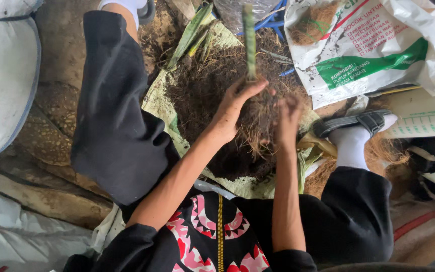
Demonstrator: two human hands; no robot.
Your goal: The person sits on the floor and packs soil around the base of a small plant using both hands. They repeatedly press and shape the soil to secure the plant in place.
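My left hand [235, 105] grips the base of a green plant stalk [249, 40] just above its tangled brown root ball [260, 121]. My right hand [288, 118] presses its fingers into the roots on the right side. The plant hangs over a heap of dark soil [202, 95] spread on a pale sack [159, 100]. Soil clings to both hands.
An opened white and green compost bag [373, 45] lies at the upper right, coconut fibre showing in its mouth. More green leaves [192, 32] lie at the top of the heap. My legs in black trousers flank the soil; my sandalled foot [358, 123] rests at right. White sacks [1, 75] stand at left.
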